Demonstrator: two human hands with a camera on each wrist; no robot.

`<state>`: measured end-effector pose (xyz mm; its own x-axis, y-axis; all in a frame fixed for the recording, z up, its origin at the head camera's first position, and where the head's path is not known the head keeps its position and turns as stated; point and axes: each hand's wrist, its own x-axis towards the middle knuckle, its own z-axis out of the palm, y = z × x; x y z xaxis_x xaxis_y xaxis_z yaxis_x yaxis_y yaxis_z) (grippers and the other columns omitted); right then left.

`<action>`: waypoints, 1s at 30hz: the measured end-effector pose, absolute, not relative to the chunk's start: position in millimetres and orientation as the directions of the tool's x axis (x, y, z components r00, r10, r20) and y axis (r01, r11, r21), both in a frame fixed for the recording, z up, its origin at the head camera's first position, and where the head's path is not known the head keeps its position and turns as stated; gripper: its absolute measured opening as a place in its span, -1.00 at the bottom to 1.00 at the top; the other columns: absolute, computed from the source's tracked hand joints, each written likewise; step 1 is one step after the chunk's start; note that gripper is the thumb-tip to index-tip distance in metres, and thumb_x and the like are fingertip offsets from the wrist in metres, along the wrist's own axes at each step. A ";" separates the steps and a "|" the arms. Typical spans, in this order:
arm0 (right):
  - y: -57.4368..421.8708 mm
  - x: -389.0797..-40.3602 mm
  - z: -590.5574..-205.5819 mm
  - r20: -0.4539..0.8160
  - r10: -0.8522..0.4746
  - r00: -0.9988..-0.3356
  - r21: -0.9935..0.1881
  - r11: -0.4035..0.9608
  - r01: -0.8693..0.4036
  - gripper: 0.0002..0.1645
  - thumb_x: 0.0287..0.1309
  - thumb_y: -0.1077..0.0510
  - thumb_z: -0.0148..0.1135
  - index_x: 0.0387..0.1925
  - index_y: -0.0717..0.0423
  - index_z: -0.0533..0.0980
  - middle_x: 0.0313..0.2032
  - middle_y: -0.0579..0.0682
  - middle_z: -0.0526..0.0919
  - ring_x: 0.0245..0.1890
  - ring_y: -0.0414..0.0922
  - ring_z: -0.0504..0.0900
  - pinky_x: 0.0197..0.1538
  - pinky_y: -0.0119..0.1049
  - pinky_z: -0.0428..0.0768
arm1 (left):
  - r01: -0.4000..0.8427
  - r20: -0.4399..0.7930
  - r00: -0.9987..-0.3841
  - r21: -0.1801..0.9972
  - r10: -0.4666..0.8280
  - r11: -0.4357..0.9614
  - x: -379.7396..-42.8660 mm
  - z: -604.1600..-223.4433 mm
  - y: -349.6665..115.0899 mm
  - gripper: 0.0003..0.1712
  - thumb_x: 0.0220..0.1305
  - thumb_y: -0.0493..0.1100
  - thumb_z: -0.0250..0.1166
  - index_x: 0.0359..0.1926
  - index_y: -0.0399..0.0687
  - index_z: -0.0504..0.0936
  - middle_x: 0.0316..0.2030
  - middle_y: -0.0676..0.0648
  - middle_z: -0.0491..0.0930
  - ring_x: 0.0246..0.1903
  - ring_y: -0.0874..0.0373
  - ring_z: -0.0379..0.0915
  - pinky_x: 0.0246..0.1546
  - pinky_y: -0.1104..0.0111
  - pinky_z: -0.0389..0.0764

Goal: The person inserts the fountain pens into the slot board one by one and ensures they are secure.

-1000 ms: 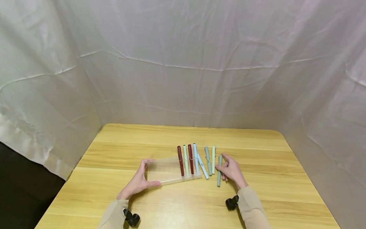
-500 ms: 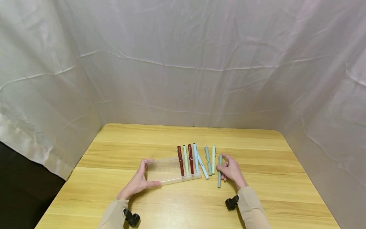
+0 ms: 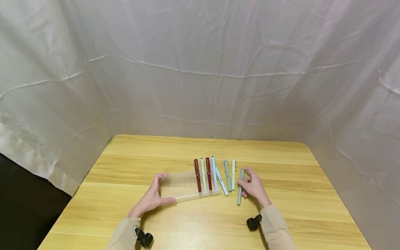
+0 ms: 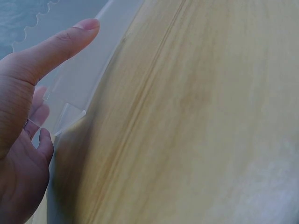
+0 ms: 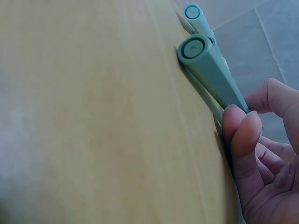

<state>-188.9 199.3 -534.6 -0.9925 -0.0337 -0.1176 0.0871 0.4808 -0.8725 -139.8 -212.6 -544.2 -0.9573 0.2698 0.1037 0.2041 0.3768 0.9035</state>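
Observation:
A clear plastic pen tray (image 3: 193, 198) lies left of centre in the head view. My left hand (image 3: 152, 196) holds its left end, thumb along the front edge and fingers at the back corner. In the left wrist view the tray's wavy notched edge (image 4: 35, 23) shows beyond the thumb. Across the tray's right part lie a dark red pen (image 3: 197, 177), a pale green pen (image 3: 203, 177), another dark red pen (image 3: 208, 175) and a light blue pen (image 3: 214, 175). My right hand (image 3: 253, 188) pinches a grey-green pen (image 5: 215, 77) between thumb and fingers.
Between the tray and my right hand are a slanted light blue pen (image 3: 222, 182), a grey-green pen (image 3: 227, 177) and a pale green pen (image 3: 233, 175). All lie on the wooden table (image 3: 193, 229). Pale curtains (image 3: 200, 86) hang around its back and sides.
The pen in my right hand has shifted slightly and now tilts, its far end more to the right. My left hand, the tray and the other pens stay put.

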 end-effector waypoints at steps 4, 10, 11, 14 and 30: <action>200.3 -187.7 -536.2 -0.094 -0.037 -0.995 -0.879 0.472 0.066 -0.22 0.19 0.30 0.23 0.43 0.21 0.22 -0.64 -0.01 0.54 -0.80 -0.17 0.53 -0.67 -0.24 0.66 | 0.201 0.100 -0.958 0.902 0.269 0.381 -140.1 -544.4 -212.6 0.17 -0.13 -0.06 0.67 0.38 -0.11 0.10 0.45 -0.28 0.15 0.56 -0.32 -0.16 0.55 -0.27 -0.18; 201.4 -184.0 -535.4 -0.087 -0.036 -0.996 -0.903 0.425 0.064 -0.23 0.23 0.31 0.20 0.44 0.18 0.21 -0.61 0.00 0.55 -0.77 -0.16 0.54 -0.67 -0.25 0.65 | 0.203 0.103 -0.957 0.904 0.270 0.376 -139.9 -544.5 -212.6 0.17 -0.13 -0.06 0.67 0.38 -0.12 0.10 0.44 -0.28 0.15 0.56 -0.32 -0.16 0.55 -0.27 -0.18; 201.5 -183.3 -535.0 -0.092 -0.032 -0.995 -0.908 0.414 0.071 -0.23 0.23 0.31 0.19 0.45 0.16 0.20 -0.59 0.00 0.55 -0.77 -0.16 0.55 -0.66 -0.26 0.66 | 0.204 0.104 -0.957 0.904 0.270 0.377 -139.9 -544.6 -212.5 0.17 -0.13 -0.06 0.67 0.38 -0.12 0.10 0.44 -0.28 0.15 0.56 -0.32 -0.16 0.55 -0.27 -0.18; 201.6 -181.6 -534.1 -0.105 -0.020 -0.994 -0.914 0.396 0.088 -0.21 0.24 0.32 0.18 0.47 0.13 0.19 -0.56 -0.01 0.57 -0.74 -0.15 0.56 -0.65 -0.27 0.66 | 0.200 0.100 -0.958 0.903 0.267 0.380 -139.9 -544.8 -212.2 0.17 -0.14 -0.06 0.67 0.37 -0.12 0.10 0.44 -0.28 0.16 0.56 -0.32 -0.15 0.55 -0.27 -0.16; 201.3 -174.4 -533.1 -0.089 -0.008 -0.996 -0.960 0.268 0.083 -0.21 0.33 0.34 0.12 0.52 0.07 0.10 -0.45 0.09 0.63 -0.62 -0.13 0.62 -0.51 -0.25 0.74 | 0.196 0.095 -0.959 0.901 0.267 0.387 -139.9 -544.7 -212.5 0.17 -0.13 -0.07 0.67 0.37 -0.13 0.10 0.43 -0.28 0.15 0.55 -0.33 -0.15 0.54 -0.28 -0.15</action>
<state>-174.4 201.3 -533.1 -0.9960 -0.0083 -0.0886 0.0832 0.2682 -0.9598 -139.9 -212.5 -544.7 -0.9591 0.2667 0.0946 0.1964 0.3866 0.9011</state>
